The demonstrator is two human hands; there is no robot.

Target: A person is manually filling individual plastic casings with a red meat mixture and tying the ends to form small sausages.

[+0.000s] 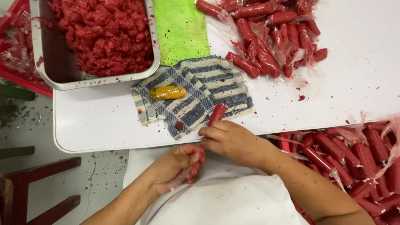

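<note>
Right hand (231, 139) grips a red roll (217, 113) on the striped cloth (196, 98); left hand (179, 166) pinches its plastic wrap (180, 178), grip narrow.

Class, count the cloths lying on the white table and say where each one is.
2: a green cloth beside the metal tray, and a blue-striped cloth below it, near the right hand. Others may be hidden.

Red roll (217, 114) lower end hidden in right hand (228, 139); tray (41, 62) cut off.
</note>
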